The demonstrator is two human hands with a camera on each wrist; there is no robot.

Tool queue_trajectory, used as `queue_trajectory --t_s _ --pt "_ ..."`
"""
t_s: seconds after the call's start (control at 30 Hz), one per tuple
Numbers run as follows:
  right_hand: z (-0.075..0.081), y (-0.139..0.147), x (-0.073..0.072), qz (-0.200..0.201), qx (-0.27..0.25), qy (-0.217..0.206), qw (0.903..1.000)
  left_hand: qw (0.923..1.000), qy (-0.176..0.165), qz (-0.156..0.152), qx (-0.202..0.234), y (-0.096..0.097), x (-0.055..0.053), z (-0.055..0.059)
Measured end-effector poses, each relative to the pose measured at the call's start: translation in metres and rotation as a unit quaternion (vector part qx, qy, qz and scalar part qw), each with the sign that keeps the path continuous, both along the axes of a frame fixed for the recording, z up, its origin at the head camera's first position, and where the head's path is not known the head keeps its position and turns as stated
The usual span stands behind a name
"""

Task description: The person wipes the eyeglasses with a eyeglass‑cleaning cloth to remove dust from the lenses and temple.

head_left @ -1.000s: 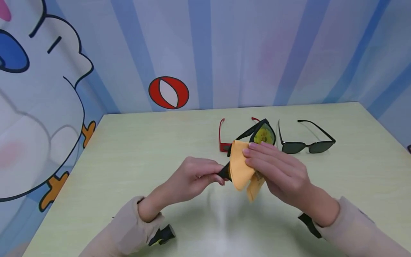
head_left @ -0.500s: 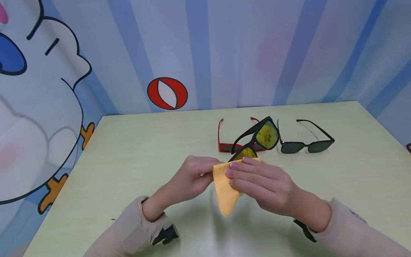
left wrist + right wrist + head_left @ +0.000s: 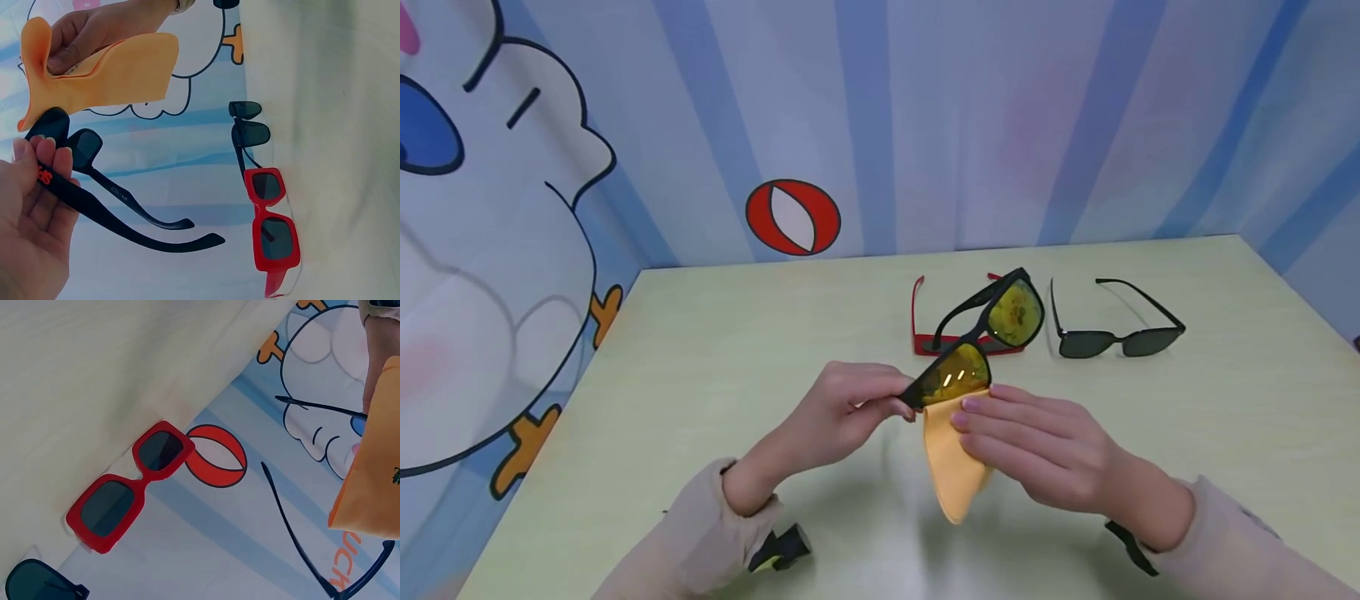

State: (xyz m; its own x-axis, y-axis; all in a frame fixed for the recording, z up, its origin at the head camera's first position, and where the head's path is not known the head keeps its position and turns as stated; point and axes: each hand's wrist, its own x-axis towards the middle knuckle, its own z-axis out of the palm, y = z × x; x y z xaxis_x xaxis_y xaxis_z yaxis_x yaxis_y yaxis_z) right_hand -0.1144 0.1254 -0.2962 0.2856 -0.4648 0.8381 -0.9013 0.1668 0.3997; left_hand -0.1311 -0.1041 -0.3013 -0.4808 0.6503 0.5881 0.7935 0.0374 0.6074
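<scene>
Short of the tabletop's [image 3: 737,333] far edge, the left hand [image 3: 835,417] pinches probably light, stiff sunglasses [image 3: 976,335] sensibly by one corner; the right hand's [image 3: 1052,450] fingers clamp soft-looking cloth [image 3: 951,454].

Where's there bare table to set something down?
Left side of the table, between cartoon backdrop and left hand; also right of the black sunglasses. Crowded: the centre, with cloth, right hand, yellow-lensed sunglasses, and red sunglasses behind.

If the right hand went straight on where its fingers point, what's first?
Past the cloth the right hand holds, probably the left hand, gripping the sunglasses by one end; depth between the hands is unclear.
</scene>
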Motion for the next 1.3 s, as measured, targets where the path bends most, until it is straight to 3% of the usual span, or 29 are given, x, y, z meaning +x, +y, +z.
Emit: queue_trajectory --t_s 0.2,0.47,0.67,0.93,1.1,1.3 --pt "0.002 0.005 -0.004 -0.017 -0.046 0.005 0.9988 0.9993 0.023 -0.031 0.004 -0.003 -0.002 0.000" --pt "0.013 0.000 -0.008 -0.022 -0.099 -0.013 0.9947 0.9971 0.016 -0.073 0.015 -0.001 -0.002 -0.001" --pt "0.015 -0.010 -0.009 -0.008 -0.097 -0.019 0.9950 0.9977 0.020 -0.062 0.018 0.002 -0.002 -0.003" --pt "0.012 -0.022 -0.006 -0.005 -0.043 0.035 0.9984 0.9976 0.065 -0.013 0.021 0.005 0.000 -0.002" --pt "0.011 -0.021 -0.003 0.002 -0.023 0.046 0.9987 0.9987 0.043 0.010 0.026 0.004 0.002 -0.002" --pt "0.011 -0.013 -0.001 0.003 -0.010 0.054 0.9985 0.9992 0.000 -0.009 0.039 0.000 0.000 -0.002"
